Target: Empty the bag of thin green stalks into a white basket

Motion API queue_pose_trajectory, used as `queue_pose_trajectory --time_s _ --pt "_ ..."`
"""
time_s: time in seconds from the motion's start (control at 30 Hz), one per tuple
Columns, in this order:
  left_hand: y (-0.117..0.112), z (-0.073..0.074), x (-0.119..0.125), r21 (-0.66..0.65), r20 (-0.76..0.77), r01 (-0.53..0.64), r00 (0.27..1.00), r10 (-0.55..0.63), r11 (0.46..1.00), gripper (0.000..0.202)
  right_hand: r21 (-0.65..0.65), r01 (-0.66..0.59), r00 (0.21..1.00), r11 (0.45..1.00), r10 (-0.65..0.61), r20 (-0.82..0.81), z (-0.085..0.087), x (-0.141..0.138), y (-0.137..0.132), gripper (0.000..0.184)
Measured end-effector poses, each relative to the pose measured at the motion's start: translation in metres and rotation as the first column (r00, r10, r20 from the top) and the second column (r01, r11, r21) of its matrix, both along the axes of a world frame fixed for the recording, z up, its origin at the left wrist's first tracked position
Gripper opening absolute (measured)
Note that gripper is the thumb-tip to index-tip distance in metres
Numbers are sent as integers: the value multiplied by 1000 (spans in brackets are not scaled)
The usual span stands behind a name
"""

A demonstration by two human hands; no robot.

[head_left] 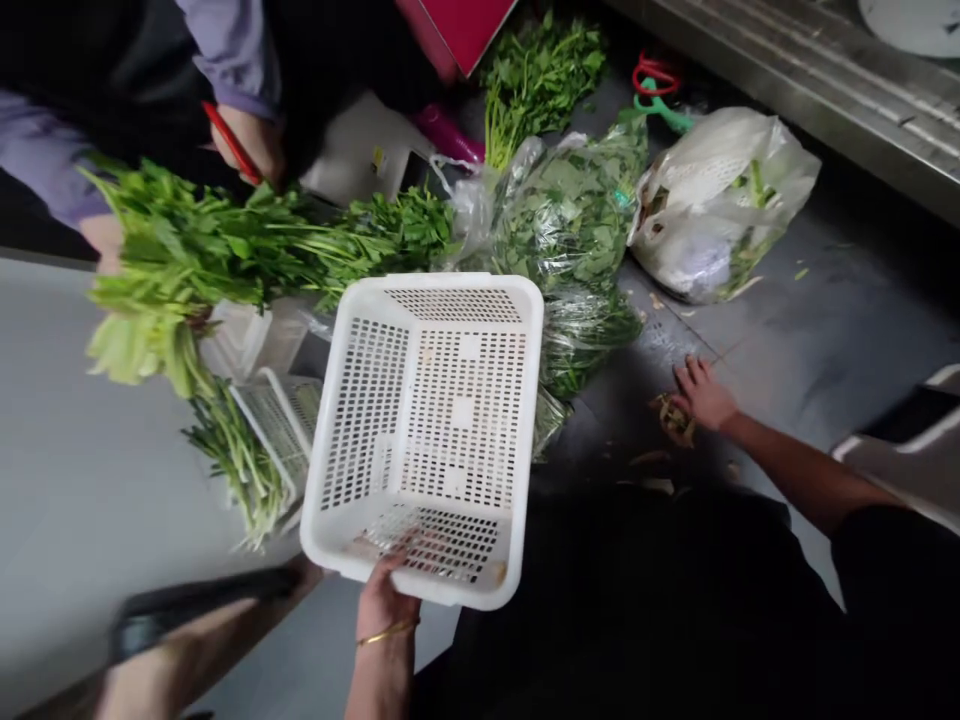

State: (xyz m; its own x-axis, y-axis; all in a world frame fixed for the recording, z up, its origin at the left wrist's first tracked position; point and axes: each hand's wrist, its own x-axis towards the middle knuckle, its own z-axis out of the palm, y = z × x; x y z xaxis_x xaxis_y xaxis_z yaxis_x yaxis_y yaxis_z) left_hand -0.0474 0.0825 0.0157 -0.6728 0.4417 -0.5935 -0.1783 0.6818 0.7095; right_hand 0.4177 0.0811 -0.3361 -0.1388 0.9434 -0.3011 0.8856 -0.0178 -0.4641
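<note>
My left hand (386, 598), with a thin gold bracelet at the wrist, grips the near rim of a white perforated plastic basket (538, 400). The thumb lies inside the rim. The basket is tilted toward me, and only a few small brownish bits show inside. My right hand (705, 397) reaches down to the dark floor at right, fingers spread. It touches or rests beside a small clump of brownish-green scraps (676, 422); its palm is hidden.
A co-worker's hand (251, 145) holds a red-handled tool near leafy greens (225, 235). Bagged greens (562, 215), a white plastic bag (731, 210) and scissors (660, 95) lie beyond the basket. Another forearm (202, 640) enters at lower left. A metal ledge (825, 85) runs along upper right.
</note>
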Motion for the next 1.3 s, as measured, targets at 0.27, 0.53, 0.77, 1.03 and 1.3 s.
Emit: queue_pose_trajectory --time_s 0.27,0.53,0.77,1.03,1.3 --pt "7 -6 1 -7 -4 52 999 -52 999 37 -286 181 978 941 -204 -53 27 18 -153 55" --pt "15 -7 11 -23 -17 43 999 -44 999 36 -405 364 873 839 -459 -164 16 -26 -110 42" --pt "12 -6 7 -48 -12 29 999 -30 998 32 -208 473 870 856 -491 -38 11 34 -55 73" --pt "5 -5 10 -68 -35 3 999 -6 998 33 -140 -371 928 918 370 -35 25 -51 -59 65" --pt "-3 -1 8 -112 -72 -70 995 62 991 35 -218 -244 962 945 209 -174 25 -35 -28 27"
